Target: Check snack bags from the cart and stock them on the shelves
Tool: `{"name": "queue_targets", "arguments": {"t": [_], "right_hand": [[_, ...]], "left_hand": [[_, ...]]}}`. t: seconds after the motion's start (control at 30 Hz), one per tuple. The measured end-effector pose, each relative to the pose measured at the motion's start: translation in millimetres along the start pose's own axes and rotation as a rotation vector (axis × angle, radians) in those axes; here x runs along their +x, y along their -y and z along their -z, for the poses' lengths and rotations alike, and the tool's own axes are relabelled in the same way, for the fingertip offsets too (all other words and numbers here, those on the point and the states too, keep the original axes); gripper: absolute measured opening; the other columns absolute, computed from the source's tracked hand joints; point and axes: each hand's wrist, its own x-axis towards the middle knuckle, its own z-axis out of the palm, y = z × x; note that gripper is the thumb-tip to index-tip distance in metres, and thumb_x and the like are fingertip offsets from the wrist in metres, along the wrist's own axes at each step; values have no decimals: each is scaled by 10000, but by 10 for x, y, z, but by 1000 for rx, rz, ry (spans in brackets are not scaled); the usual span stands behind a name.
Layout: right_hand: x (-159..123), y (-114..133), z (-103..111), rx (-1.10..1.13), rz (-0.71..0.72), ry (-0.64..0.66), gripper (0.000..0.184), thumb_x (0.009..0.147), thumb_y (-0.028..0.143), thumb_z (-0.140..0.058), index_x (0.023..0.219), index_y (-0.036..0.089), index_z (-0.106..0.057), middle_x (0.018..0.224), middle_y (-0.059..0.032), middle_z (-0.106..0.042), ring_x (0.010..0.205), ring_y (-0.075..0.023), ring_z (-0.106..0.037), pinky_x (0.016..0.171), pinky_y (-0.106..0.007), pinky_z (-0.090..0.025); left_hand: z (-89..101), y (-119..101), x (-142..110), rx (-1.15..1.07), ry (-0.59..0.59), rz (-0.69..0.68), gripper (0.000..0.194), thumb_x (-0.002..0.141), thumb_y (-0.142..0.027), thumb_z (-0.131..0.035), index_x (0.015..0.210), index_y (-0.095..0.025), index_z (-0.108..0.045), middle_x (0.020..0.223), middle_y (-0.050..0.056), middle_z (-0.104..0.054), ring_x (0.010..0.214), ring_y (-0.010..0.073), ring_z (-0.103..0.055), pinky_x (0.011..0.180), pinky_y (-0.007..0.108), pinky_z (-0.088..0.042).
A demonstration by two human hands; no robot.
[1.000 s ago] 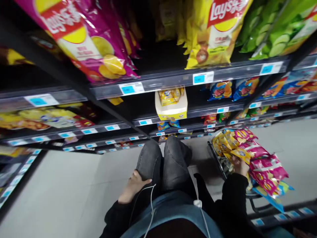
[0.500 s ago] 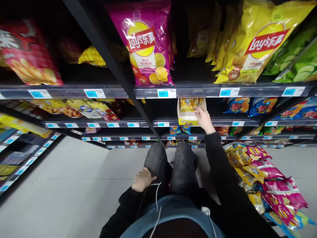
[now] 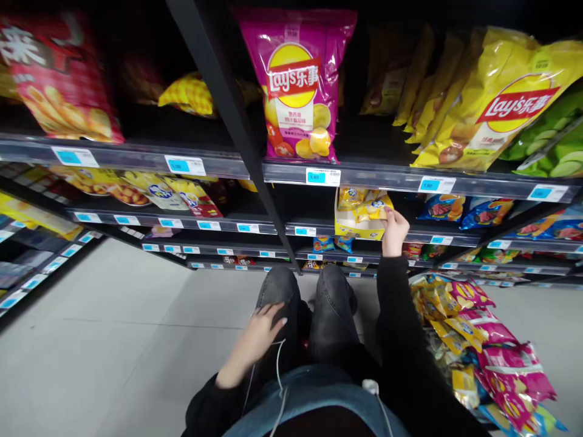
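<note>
My right hand (image 3: 395, 230) pinches the right end of a small yellow snack bag (image 3: 372, 209), which lies slantwise over the right part of an open yellow-and-white cardboard box (image 3: 359, 232). Another yellow snack bag (image 3: 350, 198) sits at the box's left back corner. The box stands on the second shelf, at its front edge. My left hand (image 3: 259, 337) is over my left thigh with its fingers stretched out and holds nothing; whether it touches the leg I cannot tell.
Above the box, a shelf holds a purple chip bag (image 3: 300, 91) and yellow chip bags (image 3: 496, 109). A heap of snack bags (image 3: 514, 364) lies to my right near the floor. A dark upright post (image 3: 218, 79) divides the shelves. A white cable (image 3: 279, 370) hangs over my lap.
The small yellow bag has come up out of the box's right side in my right hand. My left hand has shifted and its fingers have straightened. The view has moved slightly.
</note>
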Motion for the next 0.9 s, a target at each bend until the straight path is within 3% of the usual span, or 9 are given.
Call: {"name": "queue_targets", "arguments": {"t": [0.1,0.2,0.3,0.37,0.47,0.6,0.7,0.8,0.9], "right_hand": [[-722,30,227,452,-123,-37,271,739,324,-653,929,130,-670,1034,-119,-694,995,-216,-642,890,-377,-499],[-1397,129,435,519,-227,26,221,691,281,-730,868,166,-665,936,-72,-699,901,-182,-652,852,-355,-513],[-1804,201,677,535,-264,89,249,685,231,-750,894,218,-614,832,-5,-666,762,-129,-642,737,-280,-521],[-1898,207,862,531,-267,158,370,703,206,-743,1017,277,-562,807,33,-634,689,-103,-616,681,-250,-508],[-1857,176,1140,365,-197,285,469,742,199,-715,1152,319,-521,841,28,-625,719,-118,-604,701,-268,-497],[-1734,193,1388,2,44,397,79,756,228,-699,834,229,-689,935,-34,-603,921,-181,-578,830,-319,-457],[-1745,292,1453,8,44,383,114,800,305,-650,871,242,-714,1022,-46,-577,950,-191,-568,822,-320,-466],[-1858,409,1483,214,-84,454,349,889,450,-493,1149,271,-640,1177,-65,-598,1048,-228,-590,866,-360,-494],[-2028,497,1505,242,-105,562,453,866,518,-511,1227,259,-600,1286,-70,-584,1176,-263,-552,958,-392,-477]], "left_hand": [[160,-529,133,-522,-25,-136,551,865,-420,-514,1370,-216,-428,1317,131,-563,1216,270,-530,1055,479,-384],[180,-1060,265,-1144,124,-221,763,812,-490,-601,1454,-319,-228,1396,128,-485,1111,244,-600,932,467,-494],[78,-1377,347,-1396,349,-156,692,756,-474,-684,1360,-266,-416,1297,129,-575,1008,235,-649,810,394,-552],[0,-1452,360,-1365,408,-106,581,716,-439,-735,1210,-185,-565,1129,122,-673,906,225,-680,744,345,-561],[-31,-1461,323,-1192,242,-215,442,674,-413,-773,1009,-144,-670,923,79,-735,811,212,-693,730,335,-559],[128,-1488,222,-775,-20,-745,291,729,-270,-749,1010,-200,-720,1015,88,-735,954,220,-666,866,377,-526],[260,-1536,129,-536,-161,-1049,236,785,-221,-690,1011,-277,-728,1104,64,-712,1127,235,-575,948,441,-484],[308,-1552,16,-372,-263,-1053,203,813,-246,-655,969,-351,-731,1173,15,-683,1243,249,-472,1011,504,-428],[292,-1520,-116,-309,-227,-1008,221,841,-242,-612,969,-380,-728,1290,-11,-611,1331,258,-377,1049,520,-379]]}}
